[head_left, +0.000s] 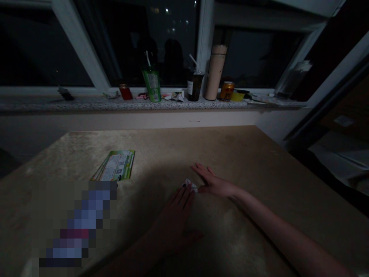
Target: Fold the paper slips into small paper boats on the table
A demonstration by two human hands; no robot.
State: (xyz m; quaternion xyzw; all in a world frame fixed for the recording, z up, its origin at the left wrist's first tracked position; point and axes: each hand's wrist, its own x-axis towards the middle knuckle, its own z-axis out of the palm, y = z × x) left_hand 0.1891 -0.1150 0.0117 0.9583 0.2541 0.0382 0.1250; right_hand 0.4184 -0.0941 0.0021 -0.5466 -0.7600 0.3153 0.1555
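A small crumpled, whitish patterned piece of paper or cloth lies on the table; its exact kind is too dim to tell. Flat on the table, my left hand has its fingers stretched forward, and the fingertips rest on the near side of this piece. My right hand is just to the right of it, fingers extended leftward and apart over the tabletop. Its thumb comes close to the crumpled piece; whether they touch I cannot tell. Nothing shows in the right hand's grasp.
The wooden table meets a wall below a windowsill. Left lie green printed cards and a blurred-out bluish object. On the sill stand a green cup, a dark cup, a tall flask and a can.
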